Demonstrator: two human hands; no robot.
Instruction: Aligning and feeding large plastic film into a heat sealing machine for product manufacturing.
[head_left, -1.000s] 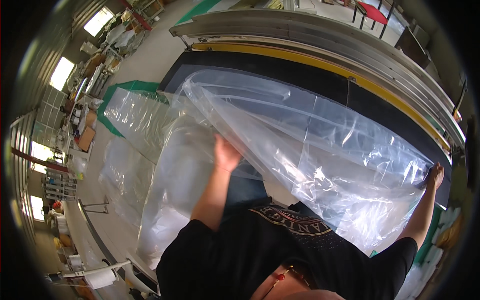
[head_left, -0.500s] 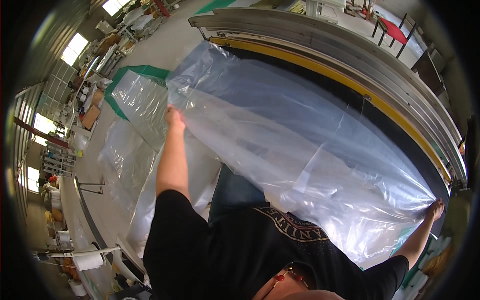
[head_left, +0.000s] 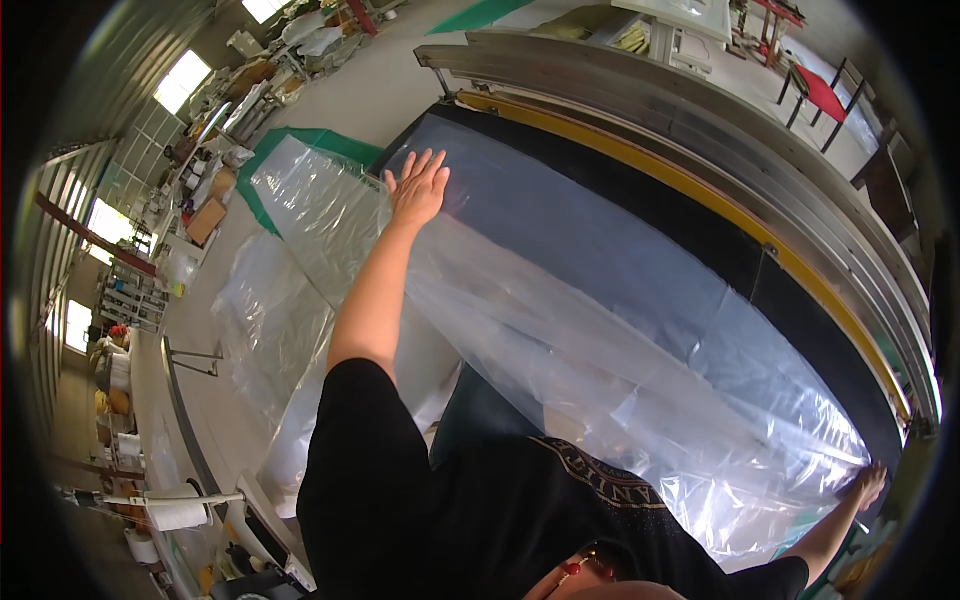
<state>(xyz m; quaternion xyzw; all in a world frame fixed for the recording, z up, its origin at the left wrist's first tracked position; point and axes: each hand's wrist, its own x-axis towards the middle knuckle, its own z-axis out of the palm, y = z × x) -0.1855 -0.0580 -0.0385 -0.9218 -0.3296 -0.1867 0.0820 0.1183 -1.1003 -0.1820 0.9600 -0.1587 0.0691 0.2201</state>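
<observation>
A long sheet of clear plastic film lies over a black work surface and hangs down in folds in front of me. My left hand rests palm down on the film near its far left corner, fingers stretched and spread. At the right end, my right hand is at the film's corner, its fingers close together and seemingly pinching the edge. Creases in the film run toward that hand. The fingertips there are small and partly hidden.
Behind the film runs a long machine with a yellow strip and a metal beam. More clear film with a green sheet spreads at left. A thread cone stands lower left; a red chair is at far right.
My left hand has let go of the bunched film edge, moved farther away and opened flat on it. The film now lies smoother at the far left. My right hand has moved slightly nearer me.
</observation>
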